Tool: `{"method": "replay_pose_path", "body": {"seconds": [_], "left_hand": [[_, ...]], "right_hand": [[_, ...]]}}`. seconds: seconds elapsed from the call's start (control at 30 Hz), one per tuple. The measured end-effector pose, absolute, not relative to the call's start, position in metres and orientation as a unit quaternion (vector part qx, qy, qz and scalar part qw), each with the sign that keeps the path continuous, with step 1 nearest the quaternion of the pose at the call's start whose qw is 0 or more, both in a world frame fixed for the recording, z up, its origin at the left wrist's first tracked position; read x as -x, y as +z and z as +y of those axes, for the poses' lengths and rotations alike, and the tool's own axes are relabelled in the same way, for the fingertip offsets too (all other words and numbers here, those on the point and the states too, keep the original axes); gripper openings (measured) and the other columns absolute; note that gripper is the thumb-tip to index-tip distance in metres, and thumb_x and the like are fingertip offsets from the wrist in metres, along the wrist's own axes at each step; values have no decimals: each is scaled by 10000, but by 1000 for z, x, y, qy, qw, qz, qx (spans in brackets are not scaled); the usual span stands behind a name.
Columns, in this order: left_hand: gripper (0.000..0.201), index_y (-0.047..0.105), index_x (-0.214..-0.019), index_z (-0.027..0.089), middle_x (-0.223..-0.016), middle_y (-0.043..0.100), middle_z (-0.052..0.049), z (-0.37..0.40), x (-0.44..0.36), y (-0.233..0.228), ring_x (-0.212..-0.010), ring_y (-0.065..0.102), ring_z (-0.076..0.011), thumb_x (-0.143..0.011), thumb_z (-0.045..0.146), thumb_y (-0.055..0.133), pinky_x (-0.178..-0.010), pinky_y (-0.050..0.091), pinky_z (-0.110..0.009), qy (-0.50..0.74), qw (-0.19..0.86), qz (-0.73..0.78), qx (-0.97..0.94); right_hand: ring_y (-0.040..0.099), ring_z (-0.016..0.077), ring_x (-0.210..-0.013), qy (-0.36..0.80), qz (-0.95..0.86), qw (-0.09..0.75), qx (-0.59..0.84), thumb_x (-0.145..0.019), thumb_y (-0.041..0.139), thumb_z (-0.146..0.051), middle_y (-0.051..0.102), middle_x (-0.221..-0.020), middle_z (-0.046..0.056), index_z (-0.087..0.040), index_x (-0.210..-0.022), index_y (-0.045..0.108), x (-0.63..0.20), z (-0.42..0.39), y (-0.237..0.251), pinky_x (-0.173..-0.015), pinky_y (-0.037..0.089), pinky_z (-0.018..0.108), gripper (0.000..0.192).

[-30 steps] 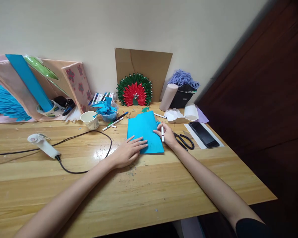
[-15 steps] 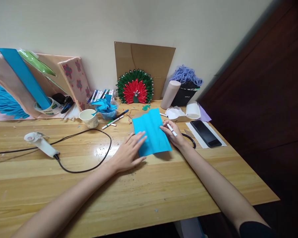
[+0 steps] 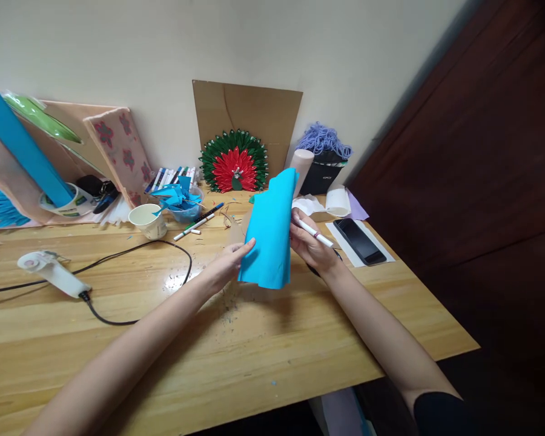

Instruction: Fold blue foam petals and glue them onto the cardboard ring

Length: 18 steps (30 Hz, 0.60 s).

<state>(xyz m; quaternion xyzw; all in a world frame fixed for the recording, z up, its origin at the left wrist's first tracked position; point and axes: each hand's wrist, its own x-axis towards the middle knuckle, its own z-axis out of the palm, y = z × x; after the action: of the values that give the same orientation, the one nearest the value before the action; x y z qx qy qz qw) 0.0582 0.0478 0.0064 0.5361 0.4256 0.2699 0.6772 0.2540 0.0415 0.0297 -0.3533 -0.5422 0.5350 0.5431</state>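
Note:
A creased sheet of bright blue paper [image 3: 270, 236] is held up above the table, its top edge tilted away from me. My left hand [image 3: 231, 260] grips its lower left side, thumb in front and the other fingers hidden behind. At the right edge, my right hand [image 3: 312, 241] has a white marker [image 3: 315, 233] between its fingers, pointing down to the right. That hand is against the sheet's right side; its fingertips are partly hidden by the paper, so how firmly it holds the sheet is unclear.
A white glue gun [image 3: 54, 272] with a black cord lies left. Behind stand a paper cup [image 3: 148, 221], a tub of blue scraps [image 3: 186, 209], a red and green peacock craft [image 3: 236, 166] and cardboard [image 3: 249, 112]. A phone [image 3: 360, 241] lies right, near the table edge [image 3: 436, 297].
The blue paper has been lifted off the table and tilted up. My left hand went from lying spread on it to gripping its left side. The view has shifted slightly right.

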Motion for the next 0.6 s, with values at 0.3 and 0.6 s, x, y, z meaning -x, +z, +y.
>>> {"method": "replay_pose_path", "body": {"seconds": [0.3,0.6], "left_hand": [[539,511,-1084,154,-1011,638,-93,37,9,-11,-928,604,-271,-666,463,654,-782,502,-408,317,449,569,-612],[469,385,-1324,226,-1410,355,-109,30,-2,-23,-1312,298,-256,-858,201,427,-1059,253,-464,189,103,388,-896]], "right_hand": [[408,104,-590,405,-631,443,491,-678,650,-309,440,-710,-41,-207,-758,464,-250,64,-25,-550,339,233,227],[530,160,-658,302,-728,368,493,-748,542,-188,540,-727,-1,-210,-765,470,-221,74,-35,-615,396,280,77]]}}
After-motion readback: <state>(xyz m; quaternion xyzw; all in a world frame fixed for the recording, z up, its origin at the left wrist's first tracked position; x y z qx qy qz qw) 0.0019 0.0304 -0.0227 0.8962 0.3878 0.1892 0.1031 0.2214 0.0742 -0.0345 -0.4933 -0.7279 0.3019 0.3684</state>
